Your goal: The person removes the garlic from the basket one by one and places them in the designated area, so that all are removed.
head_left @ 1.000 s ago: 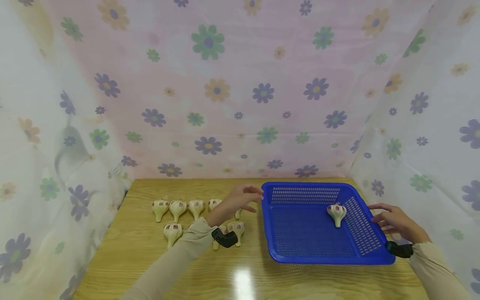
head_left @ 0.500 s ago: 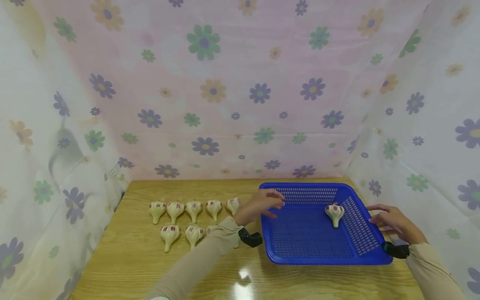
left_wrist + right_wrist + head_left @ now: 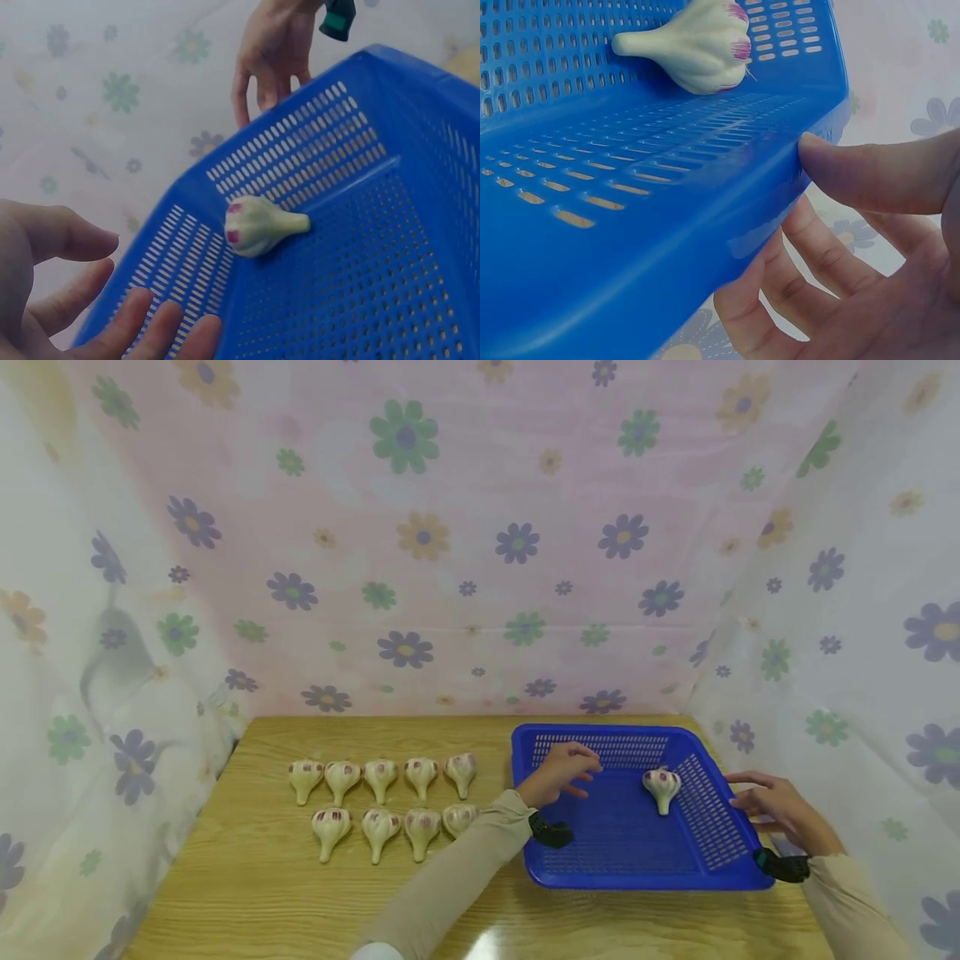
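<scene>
A blue plastic basket [image 3: 637, 881] with slotted walls stands on the right part of the table. One garlic bulb [image 3: 662, 787], white with purple patches, lies inside it near the right wall. My left hand [image 3: 561, 772] hovers over the basket's left part, fingers apart and loosely bent, holding nothing; the left wrist view shows the bulb [image 3: 259, 226] beyond the fingertips. At the basket's right rim, my right hand [image 3: 783, 810] has its thumb [image 3: 877, 176] against the edge and its fingers bent against the outer side.
Several more garlic bulbs [image 3: 381, 832] lie in two rows on the wooden table [image 3: 247, 877], left of the basket. My left forearm partly covers the bulb [image 3: 459, 817] at the front row's right end. Flowered cloth [image 3: 465, 535] walls in the back and both sides.
My left hand has moved right, from beside the basket's left rim to over its inside. The right hand stays at the right rim. The head view has shifted slightly.
</scene>
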A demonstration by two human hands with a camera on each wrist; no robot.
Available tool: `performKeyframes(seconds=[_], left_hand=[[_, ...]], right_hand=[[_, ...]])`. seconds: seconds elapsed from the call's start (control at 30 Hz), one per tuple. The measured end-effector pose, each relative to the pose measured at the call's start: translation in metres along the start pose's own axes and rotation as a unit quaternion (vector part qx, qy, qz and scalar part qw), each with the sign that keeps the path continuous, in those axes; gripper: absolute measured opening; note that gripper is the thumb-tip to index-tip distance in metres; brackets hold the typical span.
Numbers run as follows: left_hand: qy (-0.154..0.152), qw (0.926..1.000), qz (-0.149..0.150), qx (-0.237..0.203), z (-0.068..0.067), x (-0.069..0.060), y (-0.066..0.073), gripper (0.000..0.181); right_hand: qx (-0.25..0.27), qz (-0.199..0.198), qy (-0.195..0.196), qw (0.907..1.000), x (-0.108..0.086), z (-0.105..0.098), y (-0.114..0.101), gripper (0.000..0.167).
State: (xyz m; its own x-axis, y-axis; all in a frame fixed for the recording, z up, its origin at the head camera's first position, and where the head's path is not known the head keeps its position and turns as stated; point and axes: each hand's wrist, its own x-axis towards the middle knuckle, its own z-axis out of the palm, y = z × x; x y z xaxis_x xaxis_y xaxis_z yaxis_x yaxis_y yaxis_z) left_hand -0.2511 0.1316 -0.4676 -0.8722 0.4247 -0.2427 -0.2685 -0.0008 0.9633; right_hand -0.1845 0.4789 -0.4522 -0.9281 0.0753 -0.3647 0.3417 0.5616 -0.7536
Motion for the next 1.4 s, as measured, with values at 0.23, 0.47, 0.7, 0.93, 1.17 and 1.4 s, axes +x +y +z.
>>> performKeyframes(seconds=[0.23,0.47,0.7,0.93,1.17,1.4], left_hand=[[0.037,0.9988,-0.026,0.017,0.020,0.022,-0.016,0.014],[0.107,0.9925,-0.037,0.046,0.043,0.041,-0.030,0.016],[0.107,0.9913,-0.042,0.064,0.067,0.056,-0.047,0.040],[0.064,0.9932,-0.033,0.092,0.088,0.055,-0.052,0.056],[-0.004,0.9963,-0.040,0.076,0.107,0.051,-0.049,0.052],[0.014,0.9983,-0.055,-0.013,0.129,0.054,-0.049,0.043]], right_hand=[[0.005,0.001,0.000,1.0000,-0.001,0.014,0.002,0.051],[0.007,0.002,0.007,0.9999,0.006,0.022,-0.002,0.049],[0.013,0.007,0.014,0.9998,0.005,0.023,-0.005,0.049],[0.013,0.011,0.013,0.9998,0.000,0.024,-0.006,0.050],[0.012,0.017,0.009,0.9997,-0.004,0.017,-0.006,0.051],[0.009,0.026,0.019,0.9994,-0.005,0.004,-0.006,0.052]])
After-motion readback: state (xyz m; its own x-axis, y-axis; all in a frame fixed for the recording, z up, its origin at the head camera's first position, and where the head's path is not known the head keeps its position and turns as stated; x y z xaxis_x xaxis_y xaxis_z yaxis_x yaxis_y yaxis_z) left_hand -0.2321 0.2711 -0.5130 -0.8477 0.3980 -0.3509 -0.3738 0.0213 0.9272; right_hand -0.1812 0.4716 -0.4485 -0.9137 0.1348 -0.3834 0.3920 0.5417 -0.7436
